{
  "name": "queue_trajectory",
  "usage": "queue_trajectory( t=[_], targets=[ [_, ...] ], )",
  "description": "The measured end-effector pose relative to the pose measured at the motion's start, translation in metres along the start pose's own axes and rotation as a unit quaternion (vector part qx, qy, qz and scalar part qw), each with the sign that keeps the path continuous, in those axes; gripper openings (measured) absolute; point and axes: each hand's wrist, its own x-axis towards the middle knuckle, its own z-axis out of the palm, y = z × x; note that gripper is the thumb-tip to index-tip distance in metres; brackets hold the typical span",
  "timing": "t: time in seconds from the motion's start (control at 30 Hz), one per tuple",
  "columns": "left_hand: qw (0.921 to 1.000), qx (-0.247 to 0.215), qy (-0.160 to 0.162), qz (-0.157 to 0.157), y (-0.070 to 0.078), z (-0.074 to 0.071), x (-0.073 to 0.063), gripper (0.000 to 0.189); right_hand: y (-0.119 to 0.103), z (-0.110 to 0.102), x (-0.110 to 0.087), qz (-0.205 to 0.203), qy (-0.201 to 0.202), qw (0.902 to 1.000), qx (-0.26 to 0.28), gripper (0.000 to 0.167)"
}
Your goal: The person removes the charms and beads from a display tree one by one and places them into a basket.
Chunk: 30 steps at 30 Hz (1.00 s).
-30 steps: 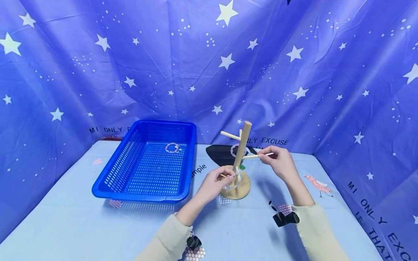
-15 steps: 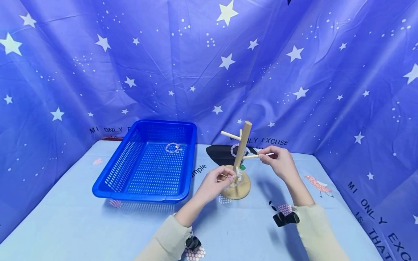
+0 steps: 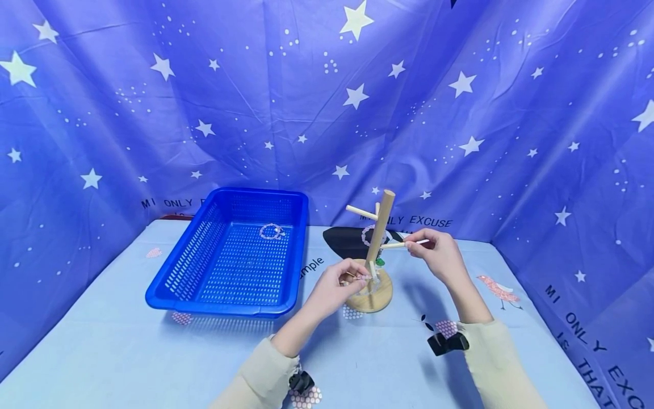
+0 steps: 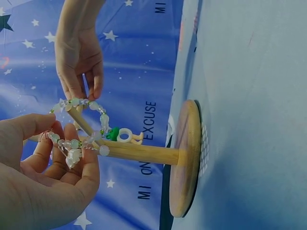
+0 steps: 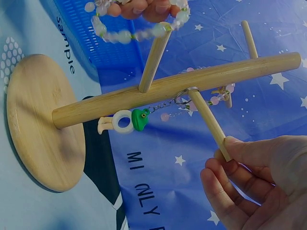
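A wooden peg stand (image 3: 381, 227) with a round base stands upright between the hands. My left hand (image 3: 334, 284) pinches a pale beaded bracelet (image 4: 104, 120) between thumb and fingers, close to the tip of the near peg (image 5: 154, 60). Whether that peg passes through the loop I cannot tell. My right hand (image 5: 259, 177) pinches the end of another peg (image 5: 209, 120). From this peg a keychain with a green-headed frog figure (image 5: 140, 120) hangs by its ring. Behind the post, a pink beaded bracelet (image 3: 366, 235) hangs, partly hidden.
To the left, a blue plastic basket (image 3: 153, 295) sits on the pale printed tablecloth (image 3: 128, 358). Inside it lies another pink beaded bracelet (image 3: 269, 231). A blue star-patterned curtain (image 3: 286, 113) closes off the back and sides.
The bracelet at my left fingertips has shifted slightly beside the near peg, with the left hand barely moving. My right hand keeps its place on the other peg.
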Motion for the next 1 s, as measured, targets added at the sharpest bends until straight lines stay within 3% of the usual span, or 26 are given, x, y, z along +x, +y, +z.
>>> queue_trajectory(
  t=[1.0],
  targets=[
    [0.9995,0.01,0.024,0.018,0.012,-0.025,0.001,0.015,-0.001,0.0,-0.001,0.004,0.0,1.0,0.009,0.017]
  ],
)
